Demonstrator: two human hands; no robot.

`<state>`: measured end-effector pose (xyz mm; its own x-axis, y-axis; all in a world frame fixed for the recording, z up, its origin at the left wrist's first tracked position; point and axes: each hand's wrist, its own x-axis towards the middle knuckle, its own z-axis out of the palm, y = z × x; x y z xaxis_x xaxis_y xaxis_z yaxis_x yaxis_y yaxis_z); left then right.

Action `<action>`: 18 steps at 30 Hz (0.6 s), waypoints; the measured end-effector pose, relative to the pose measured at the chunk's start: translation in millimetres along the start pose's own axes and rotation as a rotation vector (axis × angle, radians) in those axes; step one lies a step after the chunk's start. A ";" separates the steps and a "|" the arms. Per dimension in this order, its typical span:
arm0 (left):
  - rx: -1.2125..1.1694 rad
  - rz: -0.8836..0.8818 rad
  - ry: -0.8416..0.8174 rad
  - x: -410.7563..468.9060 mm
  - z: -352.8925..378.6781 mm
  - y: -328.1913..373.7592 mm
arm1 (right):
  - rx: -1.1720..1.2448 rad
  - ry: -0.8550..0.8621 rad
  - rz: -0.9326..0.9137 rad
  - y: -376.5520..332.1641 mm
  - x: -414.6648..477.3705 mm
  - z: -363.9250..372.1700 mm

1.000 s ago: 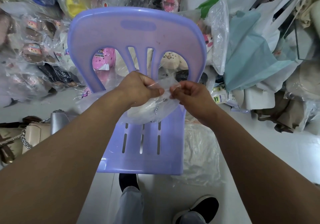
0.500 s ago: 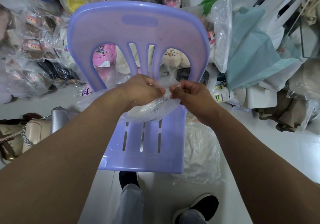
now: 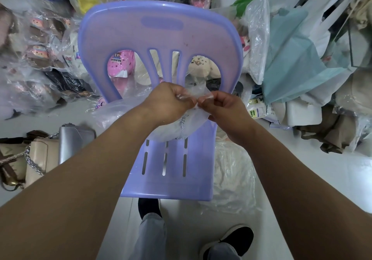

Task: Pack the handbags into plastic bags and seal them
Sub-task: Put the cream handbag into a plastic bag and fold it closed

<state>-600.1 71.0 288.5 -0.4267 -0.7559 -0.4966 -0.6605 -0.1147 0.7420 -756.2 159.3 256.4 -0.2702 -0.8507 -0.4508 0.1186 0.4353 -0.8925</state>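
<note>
Lining the far edge of the pale floor (image 3: 322, 179): heaps of plastic-wrapped goods (image 3: 36, 48), left to right, with a teal bag (image 3: 291, 64) lying on the right-hand heap.

Centre: lilac plastic chair (image 3: 161, 38), backrest away from the person, slotted seat towards them. A pink clog (image 3: 122, 62) and a cream plush toy (image 3: 201, 64) show through the backrest openings.

Floor, right of the chair and touching its seat edge: a loose pile of clear wrappers (image 3: 231, 175).

Floor, left of the chair: a silver handbag (image 3: 70, 139) upright, and just beside it a beige handbag (image 3: 40, 159) with a metal chain strap.

Task item: a clear plastic bag (image 3: 114, 112) rests on the rear of the seat, against the backrest. Inside it sits a white handbag (image 3: 171, 132). Its silver chain (image 3: 183, 121) is visible through the film, below the hands.

Left hand (image 3: 171, 102): fingers curled, pinching the gathered mouth of the plastic bag above the handbag.

Right hand (image 3: 223, 106): fingers curled, thumb and forefinger pinching the same film. The two hands meet fingertip to fingertip. Whether the opening is sealed cannot be told.

Bottom edge: the person's two dark shoes (image 3: 237, 239) on the floor, in front of the chair.
</note>
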 end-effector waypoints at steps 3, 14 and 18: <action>0.220 0.043 0.024 1.3 -9.6 -0.1 | 0.016 0.020 0.025 0.6 -1.7 -1.1; 0.397 0.052 -0.030 -7.9 -33.8 6.6 | 0.067 0.082 0.040 -7.6 -5.3 0.7; 0.343 0.063 0.015 -10.8 -33.5 8.4 | -0.070 0.025 -0.056 -12.1 -4.2 5.0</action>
<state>-580.3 56.5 315.1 -0.4653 -0.7645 -0.4461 -0.8037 0.1538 0.5748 -751.7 156.1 269.1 -0.2983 -0.8670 -0.3992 0.0356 0.4079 -0.9124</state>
